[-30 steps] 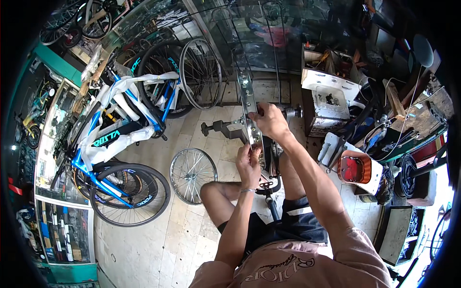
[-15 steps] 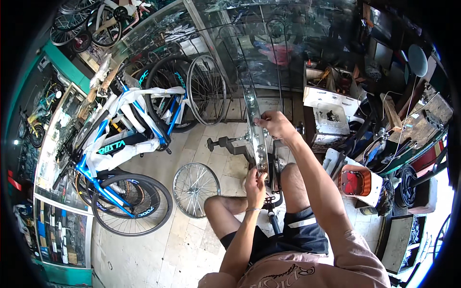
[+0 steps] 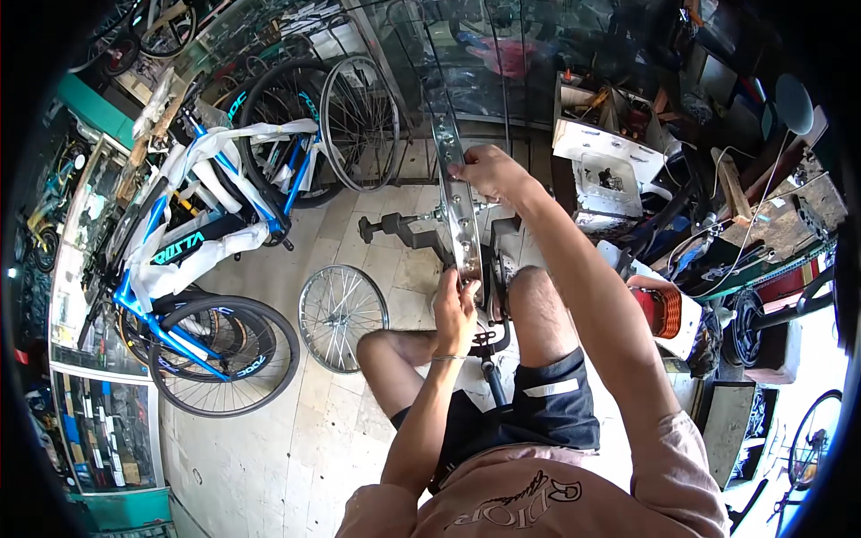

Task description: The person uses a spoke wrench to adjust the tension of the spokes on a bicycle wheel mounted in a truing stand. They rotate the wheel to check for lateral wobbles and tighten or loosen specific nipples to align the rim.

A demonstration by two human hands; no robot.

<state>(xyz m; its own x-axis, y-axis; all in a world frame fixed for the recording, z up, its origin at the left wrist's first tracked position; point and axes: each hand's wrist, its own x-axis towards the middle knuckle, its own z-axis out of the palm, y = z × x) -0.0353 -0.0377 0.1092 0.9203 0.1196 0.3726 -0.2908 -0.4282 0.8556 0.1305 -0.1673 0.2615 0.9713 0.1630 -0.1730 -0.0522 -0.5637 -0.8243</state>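
A shiny bare wheel rim [image 3: 459,211] stands upright between my knees, seen nearly edge-on with its row of spoke holes facing up. It sits in a dark metal wheel stand [image 3: 421,235] with arms reaching out to the sides. My right hand [image 3: 495,172] is closed at the rim's upper right side, thumb and fingertips against its edge. Whether a small tool is inside those fingers is hidden. Lower down and nearer to me, my left hand [image 3: 455,314] grips the rim's near end between thumb and fingers.
A spoked wheel [image 3: 343,318] lies on the tiled floor at left. Beyond it stands a blue bicycle [image 3: 170,327] partly wrapped in white. Glass cabinets line the left and back. At right are a wooden drawer box [image 3: 610,161], a white container [image 3: 677,314] and a cluttered workbench [image 3: 780,220].
The whole view has shifted, so the scene sits a little higher and further left. Both hands stay at the rim in nearly the same places.
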